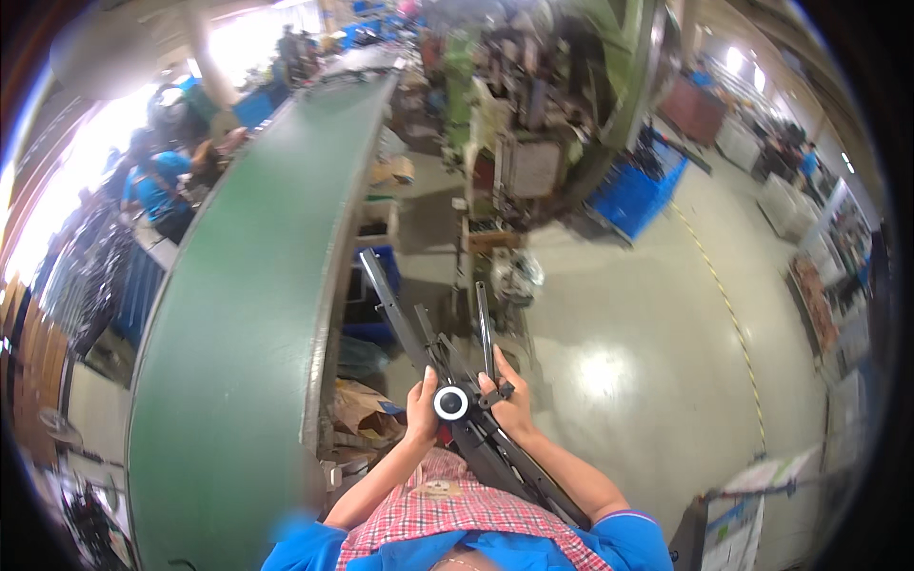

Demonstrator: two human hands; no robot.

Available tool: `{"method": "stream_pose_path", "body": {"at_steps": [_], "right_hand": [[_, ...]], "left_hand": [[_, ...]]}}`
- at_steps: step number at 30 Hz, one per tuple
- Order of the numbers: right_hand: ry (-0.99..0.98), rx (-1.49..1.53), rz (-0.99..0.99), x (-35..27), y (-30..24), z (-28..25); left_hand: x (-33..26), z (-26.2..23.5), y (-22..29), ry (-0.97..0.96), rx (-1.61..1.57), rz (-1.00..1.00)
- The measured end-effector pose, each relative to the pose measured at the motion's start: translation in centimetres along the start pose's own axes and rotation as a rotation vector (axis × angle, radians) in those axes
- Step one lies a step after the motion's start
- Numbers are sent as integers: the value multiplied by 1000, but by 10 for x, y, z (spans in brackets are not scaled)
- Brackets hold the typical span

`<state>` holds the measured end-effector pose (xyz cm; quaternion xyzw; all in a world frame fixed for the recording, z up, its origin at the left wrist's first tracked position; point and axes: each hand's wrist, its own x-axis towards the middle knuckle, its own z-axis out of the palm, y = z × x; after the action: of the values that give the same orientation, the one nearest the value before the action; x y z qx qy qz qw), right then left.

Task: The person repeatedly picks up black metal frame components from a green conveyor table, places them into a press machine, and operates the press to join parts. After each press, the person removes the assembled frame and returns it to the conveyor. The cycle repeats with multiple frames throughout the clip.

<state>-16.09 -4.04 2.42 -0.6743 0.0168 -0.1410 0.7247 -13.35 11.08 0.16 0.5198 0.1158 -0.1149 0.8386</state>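
Note:
In front of my waist I hold a black metal linkage [392, 306] made of several long bars and tubes, tilted with its far end up and to the left. My left hand [421, 411] is closed round it, thumb up, beside a black round disc with a white ring [450, 389]. On the other side, my right hand [512, 407] grips it near a small pivot plate, the forefinger along a thin upright tube [484, 324]. The near ends of the bars run under my right forearm, against a red checked apron [447, 495].
A long green conveyor belt [248, 257] runs along my left. Ahead stands a large green machine [533, 105]. A blue bin [633, 195] of dark parts sits right of it. Brown paper [367, 411] lies by the belt. A person in blue [160, 186] is beyond the belt.

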Motion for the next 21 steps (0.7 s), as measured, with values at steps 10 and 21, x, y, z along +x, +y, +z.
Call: {"method": "stream_pose_path", "body": {"at_steps": [10, 21], "right_hand": [[140, -261, 310, 48, 23, -36], [161, -374, 39, 98, 19, -43]], "left_hand": [[84, 37, -43, -58, 124, -357], [121, 58, -25, -143, 154, -268]]}}
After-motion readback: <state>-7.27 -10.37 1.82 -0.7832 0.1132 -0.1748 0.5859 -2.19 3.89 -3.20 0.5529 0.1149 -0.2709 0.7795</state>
